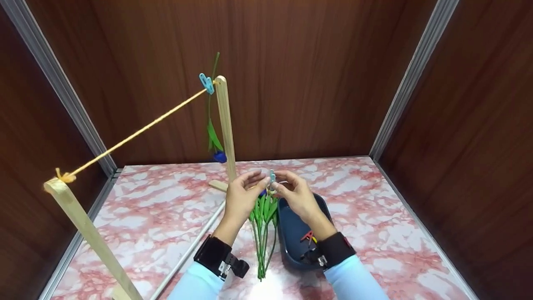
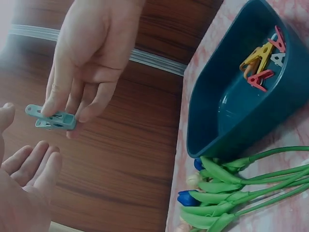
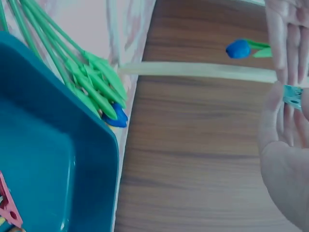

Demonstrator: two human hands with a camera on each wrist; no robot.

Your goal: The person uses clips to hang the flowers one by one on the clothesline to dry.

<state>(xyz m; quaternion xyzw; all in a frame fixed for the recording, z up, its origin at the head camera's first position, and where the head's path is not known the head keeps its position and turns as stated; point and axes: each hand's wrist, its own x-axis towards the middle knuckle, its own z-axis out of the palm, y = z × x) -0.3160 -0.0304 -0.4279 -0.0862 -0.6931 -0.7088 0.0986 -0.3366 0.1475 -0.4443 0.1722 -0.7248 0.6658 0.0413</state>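
My right hand (image 1: 299, 198) pinches a light-blue clothespin (image 2: 55, 118) between thumb and fingers. Close beside the clothespin, my left hand (image 1: 242, 196) has its fingers apart and loosely bent, with nothing in them. Below both hands a bunch of artificial tulips (image 1: 263, 225) lies on the table, stems toward me, with blue and pale heads. One blue tulip (image 1: 219, 156) hangs head down near the far post, where another light-blue clothespin (image 1: 207, 83) clips its stem to the yellow cord (image 1: 141, 131).
The cord is tied between two wooden posts, a near one (image 1: 93, 237) and a far one (image 1: 225, 121). Right of the flowers stands a dark blue bin (image 2: 200, 123) with several coloured clothespins (image 2: 263, 53). Brown wood-grain panels (image 1: 300, 83) enclose the marbled table (image 1: 366, 216).
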